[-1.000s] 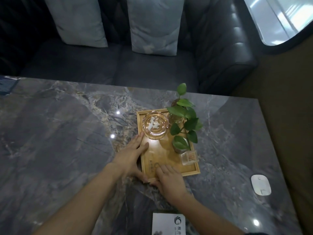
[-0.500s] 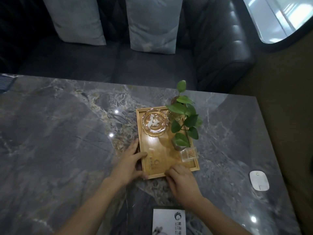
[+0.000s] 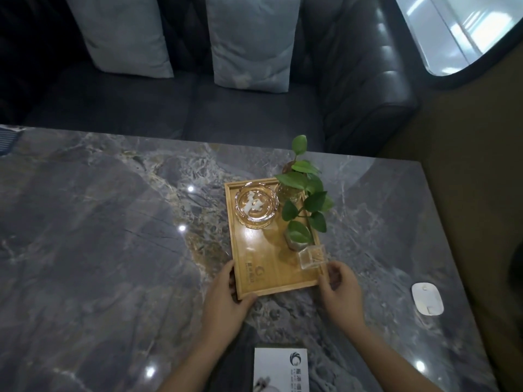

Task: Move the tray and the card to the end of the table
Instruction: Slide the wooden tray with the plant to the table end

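Note:
A wooden tray [image 3: 256, 258] lies on the marble table and carries a glass ashtray [image 3: 257, 205], a leafy plant in a small pot [image 3: 304, 210] and a clear little box [image 3: 312, 256]. My left hand [image 3: 226, 301] grips the tray's near left corner. The near right corner is held by my right hand [image 3: 341, 290], just below the clear box. A white card [image 3: 280, 369] with a dark logo lies flat on the table between my forearms, close to the near edge.
A white oval device [image 3: 427, 298] sits on the table [image 3: 99, 236] near its right edge. Behind the table stands a dark sofa [image 3: 254, 114] with two grey cushions [image 3: 252, 43]. A brownish floor [image 3: 475, 179] lies to the right.
My right hand has slid from the tray's near edge to its near right corner. My left hand has shifted down to the near left corner. The tray sits slightly farther to the right.

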`<state>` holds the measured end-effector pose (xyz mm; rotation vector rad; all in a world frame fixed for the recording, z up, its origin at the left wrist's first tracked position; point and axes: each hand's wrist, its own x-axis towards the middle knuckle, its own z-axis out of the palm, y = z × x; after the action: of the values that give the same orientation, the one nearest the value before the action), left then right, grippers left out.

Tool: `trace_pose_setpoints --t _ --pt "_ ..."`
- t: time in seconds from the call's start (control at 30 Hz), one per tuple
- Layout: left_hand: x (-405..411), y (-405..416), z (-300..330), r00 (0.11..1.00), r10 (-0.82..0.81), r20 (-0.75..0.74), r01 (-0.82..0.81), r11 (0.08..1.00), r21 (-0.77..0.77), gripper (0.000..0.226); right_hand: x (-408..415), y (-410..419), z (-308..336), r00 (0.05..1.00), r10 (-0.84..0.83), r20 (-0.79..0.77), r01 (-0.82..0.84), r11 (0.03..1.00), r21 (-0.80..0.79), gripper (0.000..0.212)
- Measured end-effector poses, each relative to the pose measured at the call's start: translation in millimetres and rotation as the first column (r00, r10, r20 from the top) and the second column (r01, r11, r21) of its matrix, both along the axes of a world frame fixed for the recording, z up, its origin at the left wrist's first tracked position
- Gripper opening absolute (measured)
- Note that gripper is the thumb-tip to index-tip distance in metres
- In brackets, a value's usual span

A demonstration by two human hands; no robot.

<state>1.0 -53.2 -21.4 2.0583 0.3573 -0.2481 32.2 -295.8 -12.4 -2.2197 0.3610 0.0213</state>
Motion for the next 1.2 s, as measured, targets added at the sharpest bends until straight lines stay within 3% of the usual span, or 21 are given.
trace_pose_setpoints --t 0.23,0.67,1.0,1.2 --pt "5.5 -2.2 -8.2 1.0 0.015 0.005 -0.015 1.0 -0.012 0.088 19.2 -1.7 -8.1 0.977 -0.144 -0.159 0.166 0.977 0.137 0.012" --pt "8.5 -9.4 -4.0 1.0 0.025 0.006 -0.025 0.999 0.034 0.083 25.9 -3.0 -0.9 0.976 -0.123 -0.178 0.115 0.992 -0.051 0.018" --pt "19.0 -27.2 -7.8 0.998 -0.055 0.018 0.052 0.991 0.123 0.071 30.0 -24.0 -1.3 0.975 -0.13 -0.183 0.114 0.989 -0.096 0.021" --pt "31.4 -43.5 -2.3 0.996 -0.087 0.013 0.084 0.986 0.141 0.078 28.0 -47.3 -3.3 0.97 -0.128 -0.208 0.109 0.989 -0.098 0.016"
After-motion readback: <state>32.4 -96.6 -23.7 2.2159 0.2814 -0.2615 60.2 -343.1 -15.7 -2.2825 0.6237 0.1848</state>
